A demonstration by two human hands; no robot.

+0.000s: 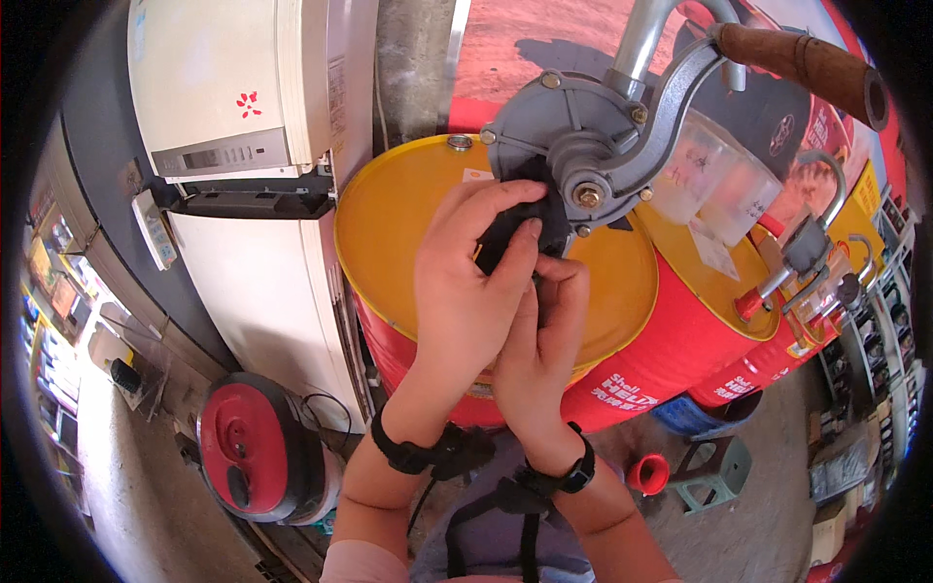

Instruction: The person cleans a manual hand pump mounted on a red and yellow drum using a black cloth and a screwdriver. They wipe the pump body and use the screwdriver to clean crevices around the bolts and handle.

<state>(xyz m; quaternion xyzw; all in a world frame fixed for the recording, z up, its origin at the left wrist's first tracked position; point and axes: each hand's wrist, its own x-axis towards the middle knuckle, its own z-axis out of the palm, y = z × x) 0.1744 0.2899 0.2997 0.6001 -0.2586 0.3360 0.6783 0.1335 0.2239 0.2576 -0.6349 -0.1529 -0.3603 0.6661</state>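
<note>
Largest, a yellow-topped metal drum [398,253]; above it, a ribbed, rounded grey pump [525,117], with crank [666,131] curving up and right to a cylindrical wooden handle [807,63]. Over the drum's lid, left hand [457,291] pinching, right hand [544,335] curled, grip too hidden to tell. Also there, against the pump: soft, crumpled black cloth [552,219], roughly upright, partly covered by fingers.

Pump [520,126] over near drum [418,219]; second drum [671,345] right; cabinet [258,282] left, machine [253,428] before it.
</note>
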